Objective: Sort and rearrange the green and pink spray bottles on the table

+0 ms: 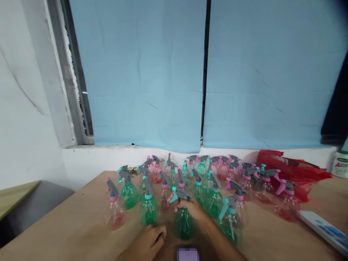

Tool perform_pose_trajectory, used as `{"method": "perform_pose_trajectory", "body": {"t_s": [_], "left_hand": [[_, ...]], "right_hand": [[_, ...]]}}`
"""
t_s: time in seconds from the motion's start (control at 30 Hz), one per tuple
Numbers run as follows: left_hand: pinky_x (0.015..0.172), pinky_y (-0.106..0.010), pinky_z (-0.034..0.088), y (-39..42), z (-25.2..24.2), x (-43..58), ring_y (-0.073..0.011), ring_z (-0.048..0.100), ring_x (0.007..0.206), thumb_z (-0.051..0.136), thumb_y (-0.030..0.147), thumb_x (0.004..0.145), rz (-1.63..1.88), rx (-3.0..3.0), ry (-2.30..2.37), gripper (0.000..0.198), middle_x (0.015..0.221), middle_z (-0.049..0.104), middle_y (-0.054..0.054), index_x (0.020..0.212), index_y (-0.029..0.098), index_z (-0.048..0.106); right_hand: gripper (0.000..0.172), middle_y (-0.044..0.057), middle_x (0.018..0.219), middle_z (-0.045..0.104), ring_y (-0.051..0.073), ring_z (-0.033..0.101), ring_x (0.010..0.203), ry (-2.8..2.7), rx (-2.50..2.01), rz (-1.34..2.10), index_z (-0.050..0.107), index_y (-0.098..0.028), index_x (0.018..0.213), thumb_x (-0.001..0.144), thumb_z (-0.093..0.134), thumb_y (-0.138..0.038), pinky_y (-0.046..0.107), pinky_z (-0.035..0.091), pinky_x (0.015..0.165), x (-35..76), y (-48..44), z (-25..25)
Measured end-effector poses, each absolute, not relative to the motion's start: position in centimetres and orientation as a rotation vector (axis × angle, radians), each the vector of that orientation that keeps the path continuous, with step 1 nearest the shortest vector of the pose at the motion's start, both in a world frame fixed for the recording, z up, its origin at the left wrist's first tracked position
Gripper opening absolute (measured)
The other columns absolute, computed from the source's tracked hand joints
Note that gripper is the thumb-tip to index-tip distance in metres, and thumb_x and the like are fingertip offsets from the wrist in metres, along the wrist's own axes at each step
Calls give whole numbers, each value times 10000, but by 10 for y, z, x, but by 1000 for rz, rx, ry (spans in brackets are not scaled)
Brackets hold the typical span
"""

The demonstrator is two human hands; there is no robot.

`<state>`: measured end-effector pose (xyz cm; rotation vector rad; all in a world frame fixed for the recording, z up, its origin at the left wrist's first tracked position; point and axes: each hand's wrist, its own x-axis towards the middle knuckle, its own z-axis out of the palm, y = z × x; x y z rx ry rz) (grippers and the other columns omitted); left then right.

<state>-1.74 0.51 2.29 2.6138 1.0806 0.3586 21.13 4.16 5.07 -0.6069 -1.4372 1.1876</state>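
Note:
My right hand point(187, 207) is wrapped round the neck of a green spray bottle point(184, 226) with a grey and turquoise trigger head. That bottle stands upright near the table's front. My left hand point(150, 240) rests on the table to its left, fingers curled into a loose fist with nothing visible in them. Just beyond the left hand is another green spray bottle point(149, 210). A clear pink-tinted spray bottle point(115, 214) stands further left. To the right of my right forearm is a green spray bottle point(231, 226) with a turquoise trigger.
Several more green and pink spray bottles crowd the wooden table point(73, 221) towards the wall. A red plastic bag point(292, 174) lies at the back right, near a white container point(340, 164). A white and blue box point(324, 228) lies at right. Blue blinds point(146, 72) hang behind.

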Motion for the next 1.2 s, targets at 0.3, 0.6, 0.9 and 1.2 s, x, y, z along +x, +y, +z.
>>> {"method": "perform_pose_trajectory", "body": {"t_s": [0.3, 0.6, 0.9, 1.2], "left_hand": [[655, -270, 340, 6, 21, -17, -183, 629, 773, 473, 161, 889, 265, 2649, 1173, 117, 805, 689, 0, 799, 211, 529], [633, -276, 320, 8, 18, -17, -184, 620, 755, 497, 169, 878, 225, 2651, 1177, 109, 780, 683, 6, 790, 213, 544], [627, -270, 327, 2, 24, -16, -169, 591, 723, 501, 155, 876, 199, 2607, 1156, 124, 749, 659, 18, 772, 210, 542], [730, -275, 445, -5, 41, -9, -197, 635, 804, 541, 153, 917, 153, 2591, 1143, 133, 819, 702, -16, 818, 201, 617]], "right_hand": [[348, -3, 650, 693, 155, 576, 477, -1354, -637, 1214, 742, -190, 904, 602, 584, -259, 304, 482, 598, 210, 46, 43], [341, 16, 718, 728, 180, 624, 569, -1398, -614, 1214, 752, -220, 898, 617, 568, -275, 321, 513, 639, 210, 41, 50], [312, -8, 623, 667, 175, 588, 509, -1364, -633, 1211, 745, -199, 901, 630, 609, -273, 314, 484, 598, 209, 42, 48], [288, -4, 646, 651, 203, 644, 596, -1357, -401, 1289, 638, -228, 1023, 845, 642, -454, 331, 490, 679, 208, 12, 86]]}}
